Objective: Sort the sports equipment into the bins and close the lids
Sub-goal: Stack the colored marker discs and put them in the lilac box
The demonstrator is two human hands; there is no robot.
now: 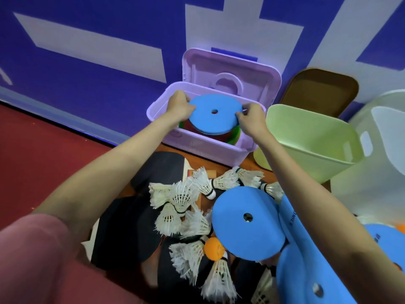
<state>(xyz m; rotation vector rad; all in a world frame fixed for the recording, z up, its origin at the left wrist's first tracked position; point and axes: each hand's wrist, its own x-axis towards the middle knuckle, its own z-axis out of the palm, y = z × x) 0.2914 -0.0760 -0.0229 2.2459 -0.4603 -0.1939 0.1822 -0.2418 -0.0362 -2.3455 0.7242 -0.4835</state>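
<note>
**Blue discs going into the purple bin, both hands on the stack**

A thin stack of blue flat discs (213, 115), each with a centre hole, is held level just above the open purple bin (197, 148). Left hand (179, 106) pinches the stack's left edge, right hand (251, 116) pinches the right edge, fingers curled over the rim. Two-sided grip probably keeps the floppy discs flat and aligned so they drop onto the red and green discs (232, 137) already inside. Bin lid (232, 73) stands propped open at the back against the wall, not yet closed.

Still to sort, nearer the camera: more loose blue discs (247, 224), a pile of white shuttlecocks (184, 207), an orange ball (213, 249), and dark paddles (129, 229) lying underneath.

Right of the purple bin sits an empty green bin (311, 141), tilted; a brown lid (320, 91) leans behind it; a pale whitish bin (381, 145) is at far right.

Everything rests on a red floor (43, 154). Behind is a blue wall (87, 29) with big white shapes.
</note>
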